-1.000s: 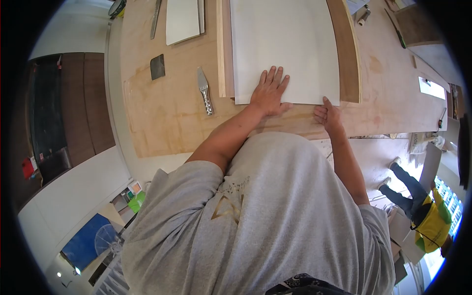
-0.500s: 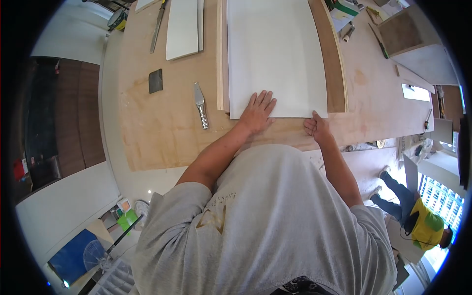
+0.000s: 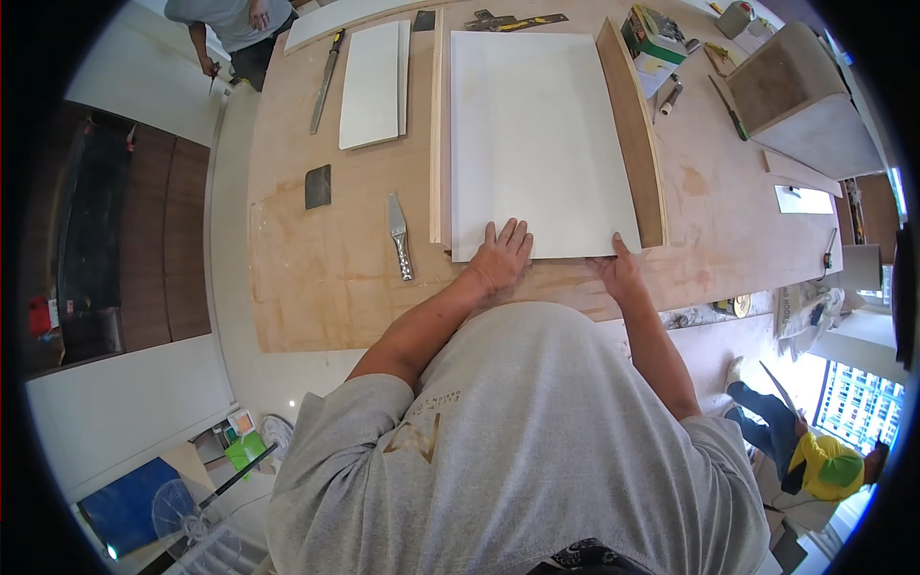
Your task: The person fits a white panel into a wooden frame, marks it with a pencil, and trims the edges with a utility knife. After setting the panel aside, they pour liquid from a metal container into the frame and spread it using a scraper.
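Note:
A large white panel [image 3: 537, 144] lies on the table between two wooden side boards [image 3: 634, 144]. My left hand [image 3: 501, 259] rests flat on its near edge, fingers spread. At the near right corner, my right hand [image 3: 621, 273] has its thumb on top of the panel and its other fingers curled at the edge, partly hidden. Left of the panel lie a putty knife [image 3: 399, 240] with a shiny handle and a dark square piece [image 3: 318, 187], apart from both hands.
Smaller white boards [image 3: 370, 91] and a long file-like tool [image 3: 328, 81] lie at the far left. A green-and-white box [image 3: 654, 48] and a wooden box [image 3: 791, 86] stand to the right. One person [image 3: 235, 29] stands beyond the table; another in a yellow top [image 3: 829, 465] is at right.
The view has shifted, showing more of the table's far side. A person has appeared at the far left. Both my hands stay at the panel's near edge.

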Demonstrator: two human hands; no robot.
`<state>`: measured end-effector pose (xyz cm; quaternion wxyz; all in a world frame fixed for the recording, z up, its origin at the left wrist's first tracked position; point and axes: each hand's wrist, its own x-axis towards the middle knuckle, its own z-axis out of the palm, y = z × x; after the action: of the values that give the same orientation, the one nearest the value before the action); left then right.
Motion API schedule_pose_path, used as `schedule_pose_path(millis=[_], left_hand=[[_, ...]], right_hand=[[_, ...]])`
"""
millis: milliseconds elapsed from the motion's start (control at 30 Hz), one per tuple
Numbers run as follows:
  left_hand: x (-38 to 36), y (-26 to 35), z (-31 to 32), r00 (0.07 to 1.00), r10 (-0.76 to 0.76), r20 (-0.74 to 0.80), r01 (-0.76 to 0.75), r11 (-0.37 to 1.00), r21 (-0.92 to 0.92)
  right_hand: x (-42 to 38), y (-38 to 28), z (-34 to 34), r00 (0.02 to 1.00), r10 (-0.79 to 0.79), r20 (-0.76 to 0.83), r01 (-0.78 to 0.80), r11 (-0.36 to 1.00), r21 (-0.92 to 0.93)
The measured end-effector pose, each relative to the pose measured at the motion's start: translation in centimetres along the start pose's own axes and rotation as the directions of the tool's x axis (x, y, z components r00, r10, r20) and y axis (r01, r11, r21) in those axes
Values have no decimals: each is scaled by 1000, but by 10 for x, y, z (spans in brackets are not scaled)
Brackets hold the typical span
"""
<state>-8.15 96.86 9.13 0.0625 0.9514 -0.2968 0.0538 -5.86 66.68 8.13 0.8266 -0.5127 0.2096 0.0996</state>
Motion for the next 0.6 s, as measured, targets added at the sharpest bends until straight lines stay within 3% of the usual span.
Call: schedule_pose_path(millis=[67,167,200,300,333,467,567,600], left_hand=[[-2,1,0,994,15,-108,-13,1000,26],[-2,3,-7,993,-108,37,112,987,-116],[-3,5,-9,991,-121,51,126,986,-110],[-2,7,-16,984,-142,104,152,983,-100],[-1,9,-20,980,-148,134,162,982,-99],[3,10,-33,985,-140,102,147,987,-61],[26,2,-72,888,-307,343,438,791,-427],[31,5,-103,881,-426,206,448,611,-653]], right_hand=[[-2,-15,13,999,45,-10,-44,996,83],[0,-19,6,995,-69,75,82,978,-193],[-1,-19,6,998,-63,15,65,963,-262],[-4,-19,7,997,-76,27,81,960,-268],[1,-13,8,992,21,-126,-39,989,-141],[-2,-8,-8,940,325,-103,-334,939,-81],[2,-1,-12,907,406,-109,-411,911,-24],[1,-4,-10,901,419,-114,-426,904,-46]])
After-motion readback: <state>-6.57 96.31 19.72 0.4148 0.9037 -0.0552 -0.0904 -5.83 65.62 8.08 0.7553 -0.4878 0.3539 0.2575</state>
